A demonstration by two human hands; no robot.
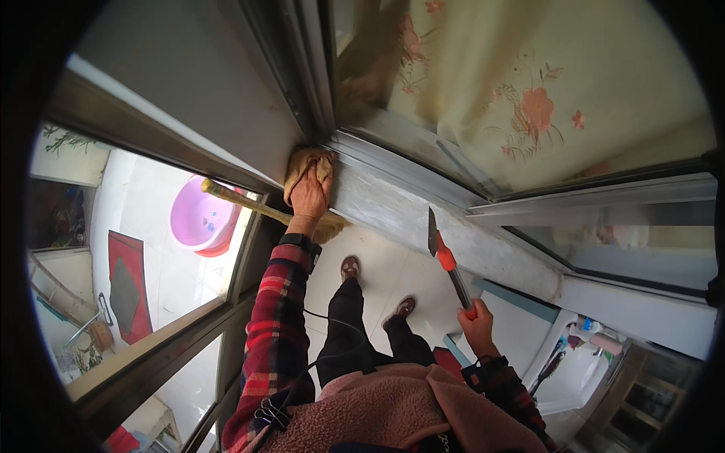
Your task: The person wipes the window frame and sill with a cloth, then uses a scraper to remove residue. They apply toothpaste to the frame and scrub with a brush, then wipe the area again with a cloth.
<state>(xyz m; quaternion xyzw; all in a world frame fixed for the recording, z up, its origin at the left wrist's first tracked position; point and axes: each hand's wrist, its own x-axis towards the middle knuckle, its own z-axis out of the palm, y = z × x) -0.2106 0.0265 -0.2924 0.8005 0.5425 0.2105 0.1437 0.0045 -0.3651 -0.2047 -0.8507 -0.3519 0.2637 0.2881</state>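
Note:
My left hand (310, 195) presses a folded tan cloth (299, 170) against the corner where the wall meets the window sill, its fingers spread over the cloth. In my right hand (478, 328) is the handle of a scraper (446, 257) with a red and dark shaft; its flat metal blade points away from me, over the front edge of the stone sill (391, 195). A sliding window (510, 113) stands above the sill, with a flower-embroidered curtain behind its glass.
A straw broom (255, 208) leans below my left hand. Beyond the door frame (170, 345) at left, a purple basin (201, 215) and a red mat (130, 289) lie on the floor. A white washbasin (572, 379) holding a hairbrush and bottles stands at lower right.

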